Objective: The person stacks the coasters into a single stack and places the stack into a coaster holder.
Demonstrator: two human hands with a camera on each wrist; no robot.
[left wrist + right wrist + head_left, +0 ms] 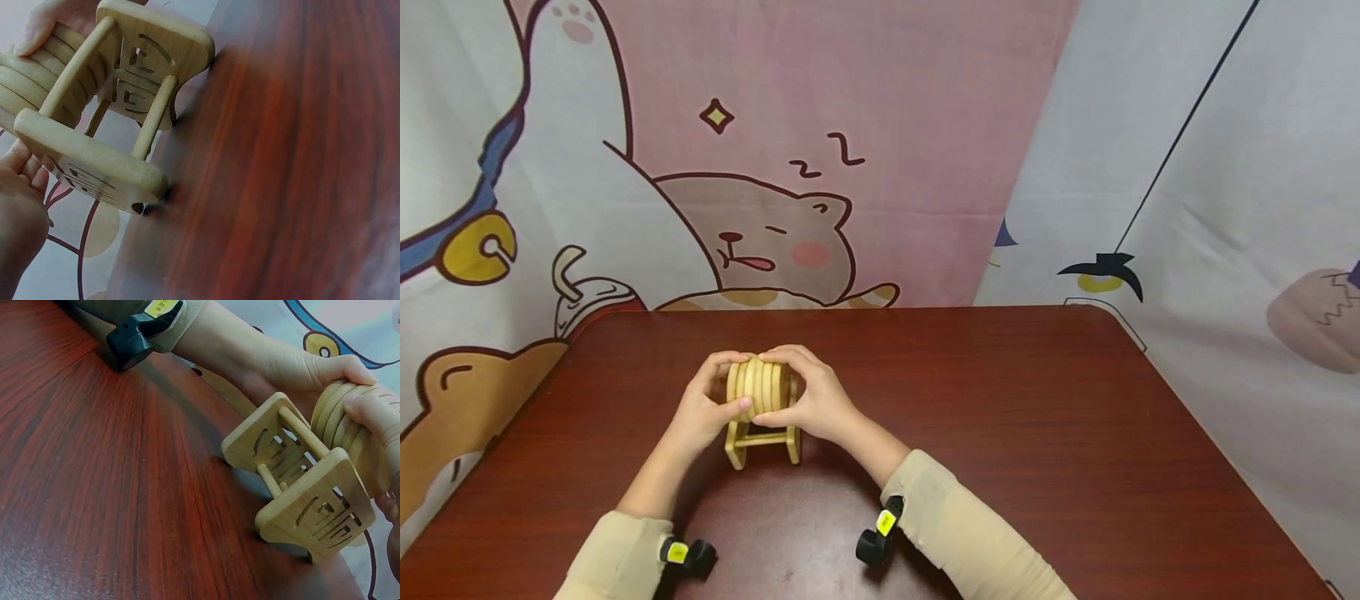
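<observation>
A row of several round wooden coasters stands on edge at a small wooden holder. My left hand grips the row's left end, fingers over the top and thumb at the near side. From the other end, my right hand holds the coasters the same way. In the left wrist view, the holder shows cut-out side panels joined by rods, with the coasters above and behind it. Over in the right wrist view, both thumbs lie on the coasters at the upper edge of the holder.
The holder stands on a dark red-brown wooden table, left of its middle. Behind the table hangs a cloth with cartoon animals. A small black camera is strapped to each wrist, over the beige sleeves.
</observation>
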